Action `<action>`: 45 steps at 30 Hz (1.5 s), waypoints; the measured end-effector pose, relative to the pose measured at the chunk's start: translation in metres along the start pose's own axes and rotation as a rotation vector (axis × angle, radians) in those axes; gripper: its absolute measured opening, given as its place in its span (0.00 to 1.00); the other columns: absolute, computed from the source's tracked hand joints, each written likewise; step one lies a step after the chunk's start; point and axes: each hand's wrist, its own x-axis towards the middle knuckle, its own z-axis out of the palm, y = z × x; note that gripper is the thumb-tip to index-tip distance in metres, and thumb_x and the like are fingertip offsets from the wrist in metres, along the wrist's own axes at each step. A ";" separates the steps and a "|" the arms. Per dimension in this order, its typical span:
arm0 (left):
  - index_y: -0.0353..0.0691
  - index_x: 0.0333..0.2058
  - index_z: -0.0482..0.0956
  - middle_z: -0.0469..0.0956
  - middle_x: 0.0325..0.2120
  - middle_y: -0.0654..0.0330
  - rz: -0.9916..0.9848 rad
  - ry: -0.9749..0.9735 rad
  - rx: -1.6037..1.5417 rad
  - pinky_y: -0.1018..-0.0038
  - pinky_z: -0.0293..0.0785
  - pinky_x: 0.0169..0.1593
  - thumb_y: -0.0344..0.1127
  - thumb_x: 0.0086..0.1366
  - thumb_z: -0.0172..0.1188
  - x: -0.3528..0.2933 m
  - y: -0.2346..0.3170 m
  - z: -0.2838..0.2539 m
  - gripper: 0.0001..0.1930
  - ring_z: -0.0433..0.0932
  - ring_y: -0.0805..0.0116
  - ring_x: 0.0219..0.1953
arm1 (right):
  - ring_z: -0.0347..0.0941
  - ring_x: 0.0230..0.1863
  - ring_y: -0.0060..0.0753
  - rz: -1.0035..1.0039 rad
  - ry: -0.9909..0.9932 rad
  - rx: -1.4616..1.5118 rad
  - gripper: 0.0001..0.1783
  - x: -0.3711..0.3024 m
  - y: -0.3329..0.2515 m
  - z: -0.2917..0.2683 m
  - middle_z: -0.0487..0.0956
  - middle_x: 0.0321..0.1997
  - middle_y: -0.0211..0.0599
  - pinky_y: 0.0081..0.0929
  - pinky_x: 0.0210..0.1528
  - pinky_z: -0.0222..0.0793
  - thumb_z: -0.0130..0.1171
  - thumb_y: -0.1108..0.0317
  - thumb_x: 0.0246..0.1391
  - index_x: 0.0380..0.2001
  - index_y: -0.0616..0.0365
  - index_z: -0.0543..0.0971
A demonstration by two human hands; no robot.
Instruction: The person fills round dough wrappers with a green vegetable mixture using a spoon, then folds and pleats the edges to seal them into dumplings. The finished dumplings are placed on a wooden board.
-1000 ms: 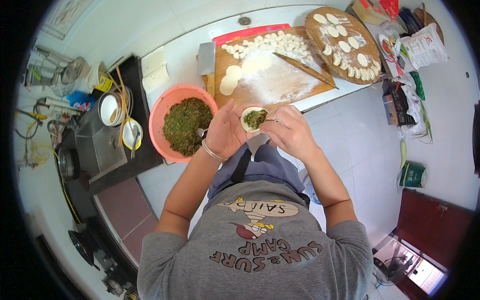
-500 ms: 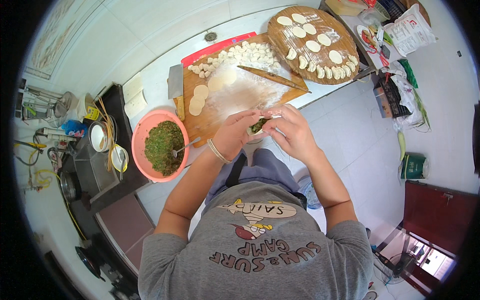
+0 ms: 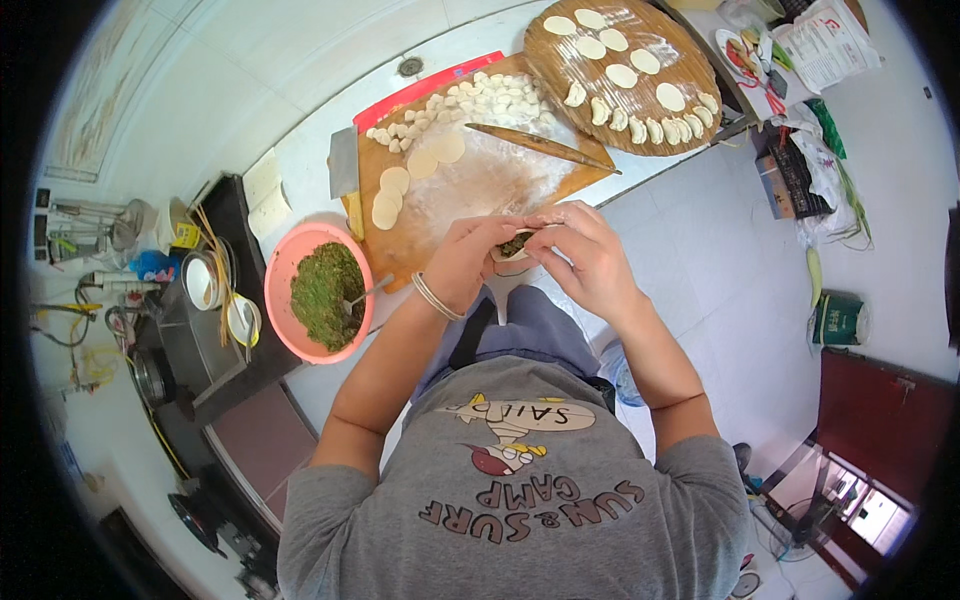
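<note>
Both hands work on one dumpling (image 3: 508,253), a round wrapper folded around dark green filling that still shows at its gap. My left hand (image 3: 466,258), with bangles at the wrist, cups the dumpling from the left. On the other side, the fingers of my right hand (image 3: 590,262) pinch its edge. Under and beyond the hands lies a floured wooden board (image 3: 455,215). It carries many small dough pieces (image 3: 490,97), several flat wrappers (image 3: 388,208) and a tapered rolling pin (image 3: 540,147). A pink bowl (image 3: 277,308) of chopped green filling (image 3: 325,295) with a spoon (image 3: 372,290) stands left.
A cleaver (image 3: 344,170) rests along the board's left edge. At the back right, a round wooden board (image 3: 570,60) bears wrappers and a curved row of folded dumplings (image 3: 655,131). The sink (image 3: 195,345) is at the left, with bowls and chopsticks beside it.
The view has shifted slightly. My hands stay nearly in place, with the fingers moved a little along the edge of the dumpling; filling shows in both frames.
</note>
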 end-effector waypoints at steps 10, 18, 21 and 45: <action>0.25 0.47 0.73 0.74 0.46 0.50 0.011 -0.088 0.122 0.59 0.74 0.53 0.35 0.66 0.41 -0.006 0.015 -0.007 0.20 0.75 0.61 0.48 | 0.72 0.31 0.42 0.068 0.002 -0.084 0.05 0.014 -0.024 0.004 0.74 0.27 0.38 0.34 0.34 0.68 0.59 0.78 0.43 0.25 0.61 0.73; 0.27 0.44 0.72 0.73 0.46 0.50 0.113 -0.118 0.232 0.56 0.73 0.54 0.36 0.67 0.41 -0.006 0.020 -0.001 0.17 0.73 0.59 0.50 | 0.72 0.31 0.45 0.125 0.041 -0.201 0.05 0.016 -0.032 0.002 0.74 0.26 0.41 0.35 0.34 0.68 0.58 0.77 0.47 0.29 0.61 0.72; 0.26 0.44 0.71 0.72 0.48 0.48 0.239 -0.133 0.405 0.57 0.72 0.55 0.38 0.68 0.41 -0.002 0.016 -0.012 0.19 0.72 0.55 0.51 | 0.74 0.33 0.43 0.096 0.105 -0.138 0.05 0.018 -0.032 -0.002 0.77 0.30 0.41 0.32 0.35 0.69 0.59 0.76 0.48 0.30 0.60 0.75; 0.20 0.49 0.67 0.70 0.49 0.45 0.177 -0.174 -0.038 0.62 0.71 0.56 0.40 0.69 0.39 -0.017 0.024 -0.010 0.23 0.71 0.57 0.53 | 0.75 0.32 0.30 0.282 0.290 0.143 0.07 -0.007 -0.027 0.017 0.79 0.29 0.36 0.22 0.35 0.70 0.64 0.79 0.43 0.28 0.61 0.79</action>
